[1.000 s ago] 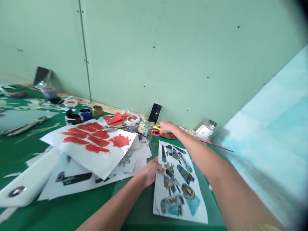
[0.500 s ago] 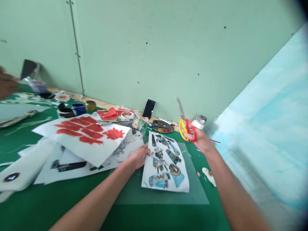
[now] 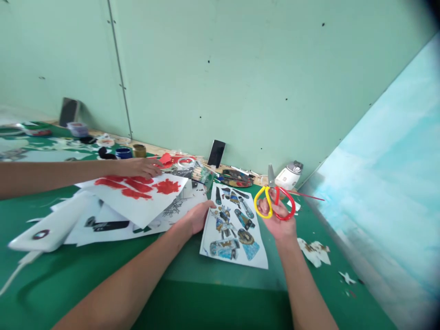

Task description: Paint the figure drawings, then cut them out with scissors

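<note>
My left hand (image 3: 197,216) pinches the left edge of a white sheet of paper (image 3: 230,229) covered with painted cut-out shapes in blue, brown and black. The sheet lies tilted over a translucent mat (image 3: 220,277). Scissors (image 3: 271,176) with one yellow and one red handle are in my right hand (image 3: 280,220), to the right of the paper. Their blades point away from me, toward the wall, and the handles are spread apart. Part of my fingers is hidden behind the handles.
Another person's hand (image 3: 140,167) reaches from the left over a red-painted sheet (image 3: 154,201). A white glue gun (image 3: 51,224) lies at left. By the wall stand paint jars (image 3: 139,150), a phone (image 3: 216,153), a palette (image 3: 235,178) and a white device (image 3: 289,174). Paper scraps (image 3: 314,252) lie at right.
The scissors have come lower in my right hand, and their handles are spread wider. A co-worker's arm has reached in from the left. My left hand still holds the sheet.
</note>
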Motion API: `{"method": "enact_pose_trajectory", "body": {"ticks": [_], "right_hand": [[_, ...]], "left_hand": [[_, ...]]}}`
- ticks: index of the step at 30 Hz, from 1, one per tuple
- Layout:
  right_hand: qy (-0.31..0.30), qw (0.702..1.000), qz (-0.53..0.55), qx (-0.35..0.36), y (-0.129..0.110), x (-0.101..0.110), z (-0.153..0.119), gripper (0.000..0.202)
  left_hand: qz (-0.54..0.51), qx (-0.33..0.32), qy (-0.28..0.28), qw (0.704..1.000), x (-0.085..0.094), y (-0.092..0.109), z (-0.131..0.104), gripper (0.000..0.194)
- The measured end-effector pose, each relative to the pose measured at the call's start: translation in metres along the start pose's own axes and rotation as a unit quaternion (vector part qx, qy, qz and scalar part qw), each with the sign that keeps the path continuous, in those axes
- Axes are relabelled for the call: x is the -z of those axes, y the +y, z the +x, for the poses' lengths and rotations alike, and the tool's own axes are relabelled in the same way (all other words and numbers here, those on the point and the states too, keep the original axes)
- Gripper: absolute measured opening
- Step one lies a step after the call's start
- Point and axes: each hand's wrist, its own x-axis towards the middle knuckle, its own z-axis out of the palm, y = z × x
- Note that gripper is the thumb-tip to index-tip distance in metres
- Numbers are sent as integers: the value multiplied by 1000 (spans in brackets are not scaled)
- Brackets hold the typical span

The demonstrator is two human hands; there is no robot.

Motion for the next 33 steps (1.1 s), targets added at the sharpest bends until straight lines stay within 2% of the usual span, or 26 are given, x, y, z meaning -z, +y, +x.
{"method": "enact_pose_trajectory", "body": {"ticks": [4, 9, 13, 18, 26, 30, 33], "right_hand": [[1, 999, -6, -45, 9, 7, -8, 45], [-17, 998, -35, -45, 8, -3, -20, 67], [-23, 998, -44, -37, 7, -9, -20, 72], [-28, 999, -40, -10, 6, -6, -19, 76], [-8, 1000, -15, -1, 4, -11, -20, 65], [19, 998, 8, -54, 10, -15, -19, 41], [12, 997, 20, -79, 15, -17, -20, 37]], "left_hand": [[26, -11, 49, 998, -2, -5, 2, 21], [32, -23, 54, 998, -6, -9, 0, 22], [28, -43, 38, 998, -10, -4, -7, 24], [30, -72, 46, 996, -13, 9, -16, 28], [27, -130, 44, 990, -3, 30, -20, 34], [19, -157, 30, 987, 7, 38, -17, 36], [6, -184, 27, 983, 11, 43, -16, 39]]}}
